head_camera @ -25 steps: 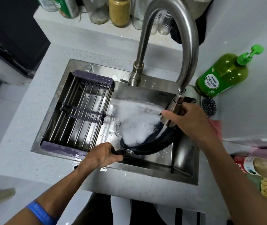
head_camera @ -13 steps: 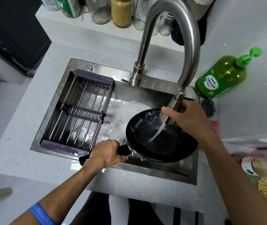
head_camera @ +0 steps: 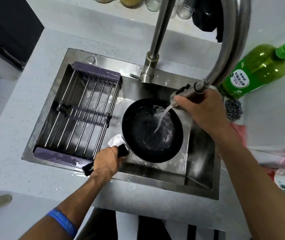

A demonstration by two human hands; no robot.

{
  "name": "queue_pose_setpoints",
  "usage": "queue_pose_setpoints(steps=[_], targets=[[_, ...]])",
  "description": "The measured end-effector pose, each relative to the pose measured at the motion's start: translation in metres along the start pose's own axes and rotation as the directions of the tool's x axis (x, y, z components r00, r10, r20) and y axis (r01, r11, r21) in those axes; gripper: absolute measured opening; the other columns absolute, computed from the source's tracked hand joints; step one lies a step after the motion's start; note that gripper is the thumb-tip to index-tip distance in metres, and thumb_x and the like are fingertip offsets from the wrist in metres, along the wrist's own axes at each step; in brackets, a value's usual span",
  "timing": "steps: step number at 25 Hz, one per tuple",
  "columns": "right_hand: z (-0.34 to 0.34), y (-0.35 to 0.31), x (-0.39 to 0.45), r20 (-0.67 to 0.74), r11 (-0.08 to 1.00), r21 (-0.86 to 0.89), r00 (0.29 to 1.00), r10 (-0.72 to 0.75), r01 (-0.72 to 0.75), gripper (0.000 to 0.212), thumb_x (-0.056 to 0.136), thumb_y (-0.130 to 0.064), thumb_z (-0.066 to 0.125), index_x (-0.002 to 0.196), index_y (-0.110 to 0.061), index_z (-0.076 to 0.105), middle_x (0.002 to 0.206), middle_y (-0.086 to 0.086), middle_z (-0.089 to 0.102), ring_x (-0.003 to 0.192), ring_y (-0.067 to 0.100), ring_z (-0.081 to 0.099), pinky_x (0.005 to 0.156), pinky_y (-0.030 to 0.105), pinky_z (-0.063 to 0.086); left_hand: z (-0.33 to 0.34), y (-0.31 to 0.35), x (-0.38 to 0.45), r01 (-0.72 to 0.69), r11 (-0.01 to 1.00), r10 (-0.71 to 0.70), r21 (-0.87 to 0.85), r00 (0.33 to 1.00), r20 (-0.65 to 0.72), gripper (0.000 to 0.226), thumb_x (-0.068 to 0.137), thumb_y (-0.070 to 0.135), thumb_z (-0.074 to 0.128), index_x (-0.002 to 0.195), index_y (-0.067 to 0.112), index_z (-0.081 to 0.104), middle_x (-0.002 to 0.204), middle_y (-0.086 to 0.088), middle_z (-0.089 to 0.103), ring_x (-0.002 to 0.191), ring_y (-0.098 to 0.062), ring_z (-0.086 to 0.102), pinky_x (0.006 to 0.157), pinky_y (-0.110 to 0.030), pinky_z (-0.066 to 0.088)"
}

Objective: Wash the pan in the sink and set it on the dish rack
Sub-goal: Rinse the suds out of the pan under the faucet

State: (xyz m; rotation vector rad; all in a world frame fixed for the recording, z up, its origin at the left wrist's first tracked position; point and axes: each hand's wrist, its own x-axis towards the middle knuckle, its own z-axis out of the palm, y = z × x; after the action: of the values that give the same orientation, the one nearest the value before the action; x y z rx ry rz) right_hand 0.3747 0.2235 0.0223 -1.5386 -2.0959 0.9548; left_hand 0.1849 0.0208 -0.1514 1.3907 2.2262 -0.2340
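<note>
Rinsing step: water from the spray head (head_camera: 185, 93) runs into the pan (head_camera: 152, 130), held over the right part of the sink (head_camera: 200, 163).
Pan handling: rigid and dark, probably fairly heavy with water pooled in it; wet all over, so likely slippery. It should be tipped out before it is lifted.
Where to hold: the black handle (head_camera: 122, 150), the one long, dry-ish grip; the rim is wet and awkward to hold.
Left hand (head_camera: 106, 161): wrapped round the handle, at the pan's near-left side.
Right hand (head_camera: 202, 110): clasping the spray head, just above the pan's far-right rim, not touching the pan.
Rack (head_camera: 79, 115): over the sink's left part, just beside the pan, nothing on it.
Nearby: soap bottle (head_camera: 254, 70) and scourer (head_camera: 233, 108) to the right.
</note>
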Motion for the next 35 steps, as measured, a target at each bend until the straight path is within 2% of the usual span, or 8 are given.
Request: queue_pose_setpoints(steps=[5,12,14,16,20,25,31,35], targets=[[-0.002,0.012,0.007,-0.077,0.994,-0.102,0.997,0.030,-0.038,0.021,0.075,-0.048,0.079,0.067,-0.032,0.068,0.073,-0.011,0.070,0.074,0.009,0.068,0.072,0.030,0.054,0.002,-0.004,0.005,0.009,1.000,-0.009,-0.023,1.000,0.002,0.036,0.090,0.047,0.059,0.108,0.016,0.056,0.097,-0.004,0.068,0.087,-0.023,0.067,0.074,-0.031,0.050],[0.010,-0.003,0.020,-0.102,0.998,-0.057,0.995,0.006,-0.012,0.026,0.081,-0.032,0.079,0.077,-0.007,0.074,0.060,-0.014,0.061,0.059,-0.013,0.056,0.058,0.004,0.040,0.003,-0.003,0.005,0.013,1.000,-0.013,-0.007,1.000,0.017,0.039,0.091,0.050,0.057,0.110,0.015,0.055,0.099,-0.005,0.068,0.090,-0.023,0.067,0.074,-0.031,0.050],[0.004,0.008,0.021,-0.103,0.993,-0.121,0.995,0.002,-0.014,0.025,0.080,-0.039,0.076,0.076,-0.015,0.073,0.063,-0.013,0.064,0.066,-0.002,0.062,0.065,0.012,0.047,0.002,-0.003,0.005,0.013,1.000,-0.012,-0.010,1.000,0.028,0.039,0.091,0.049,0.057,0.110,0.015,0.055,0.100,-0.005,0.068,0.091,-0.024,0.067,0.073,-0.031,0.049],[0.000,0.015,0.017,-0.101,0.984,-0.176,0.995,-0.010,-0.008,0.023,0.080,-0.042,0.075,0.074,-0.020,0.073,0.068,-0.007,0.069,0.071,0.012,0.066,0.072,0.032,0.055,0.001,-0.002,0.004,0.008,1.000,-0.008,-0.009,0.999,0.031,0.039,0.091,0.048,0.057,0.111,0.014,0.055,0.102,-0.006,0.068,0.093,-0.024,0.067,0.074,-0.031,0.049],[0.005,0.014,0.020,-0.083,0.980,-0.195,0.995,-0.061,0.044,0.024,0.082,-0.038,0.074,0.074,-0.016,0.071,0.068,-0.004,0.069,0.066,0.008,0.062,0.065,0.019,0.048,0.001,-0.002,0.004,0.017,1.000,-0.016,-0.014,0.999,0.030,0.040,0.090,0.050,0.058,0.110,0.015,0.056,0.103,-0.006,0.068,0.094,-0.024,0.066,0.075,-0.031,0.049],[-0.017,0.028,0.014,-0.067,0.944,-0.329,0.998,-0.010,-0.013,0.020,0.084,-0.039,0.072,0.073,-0.023,0.066,0.069,-0.006,0.063,0.069,0.016,0.060,0.065,0.024,0.037,0.001,-0.003,0.004,0.030,0.999,-0.028,-0.030,0.999,0.038,0.040,0.088,0.049,0.062,0.109,0.015,0.057,0.101,-0.005,0.068,0.092,-0.024,0.066,0.073,-0.030,0.048],[-0.011,0.017,-0.010,0.106,0.980,-0.180,0.988,0.111,-0.090,0.019,0.081,-0.045,0.072,0.083,-0.027,0.078,0.077,-0.016,0.071,0.078,0.003,0.066,0.073,0.028,0.052,0.000,-0.004,0.006,0.066,0.996,-0.061,-0.060,0.995,0.079,0.040,0.085,0.047,0.066,0.108,0.016,0.058,0.103,-0.005,0.068,0.095,-0.025,0.066,0.077,-0.031,0.048],[0.000,-0.015,-0.018,-0.102,0.994,-0.100,0.995,0.021,-0.031,0.031,0.081,-0.059,0.066,0.078,-0.029,0.071,0.079,-0.017,0.070,0.078,0.003,0.068,0.080,0.031,0.056,-0.001,-0.004,0.012,0.067,0.995,-0.060,-0.078,0.993,0.098,0.040,0.085,0.046,0.066,0.109,0.015,0.057,0.103,-0.005,0.068,0.095,-0.025,0.066,0.077,-0.031,0.049]])
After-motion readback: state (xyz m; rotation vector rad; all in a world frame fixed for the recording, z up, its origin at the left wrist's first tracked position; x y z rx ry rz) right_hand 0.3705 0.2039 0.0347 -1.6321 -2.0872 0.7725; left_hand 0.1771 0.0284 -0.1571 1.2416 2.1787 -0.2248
